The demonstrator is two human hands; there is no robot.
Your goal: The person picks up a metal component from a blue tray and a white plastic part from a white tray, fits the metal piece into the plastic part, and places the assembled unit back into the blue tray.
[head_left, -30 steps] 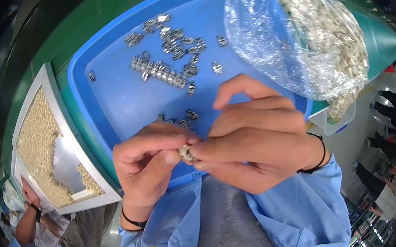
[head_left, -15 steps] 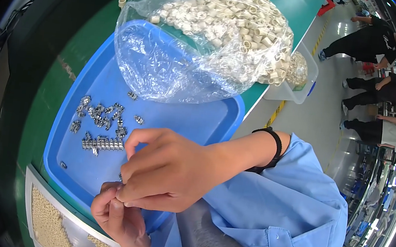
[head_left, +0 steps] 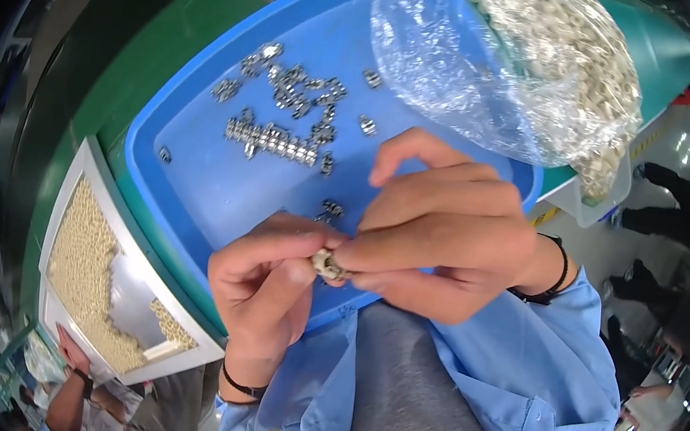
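My left hand pinches a small cream ring with shiny metal in it between thumb and forefinger. From the other side, the fingertips of my right hand close on the same piece. Both hands are over the near edge of a blue tray. Beyond them in the tray lie small shiny metal parts, loosely heaped, and a row of metal parts lined up side by side. A few more metal parts lie just past my fingertips, partly hidden.
A clear plastic bag full of cream rings overlaps the tray's far right. At left stands a white tray with many small cream pieces. Another person's hand touches its near edge. People stand on the floor at right.
The view has shifted, so tray and bag sit higher and further right. My hands have turned, and the piece between their fingertips now shows. Another person's hand has come into view at lower left.
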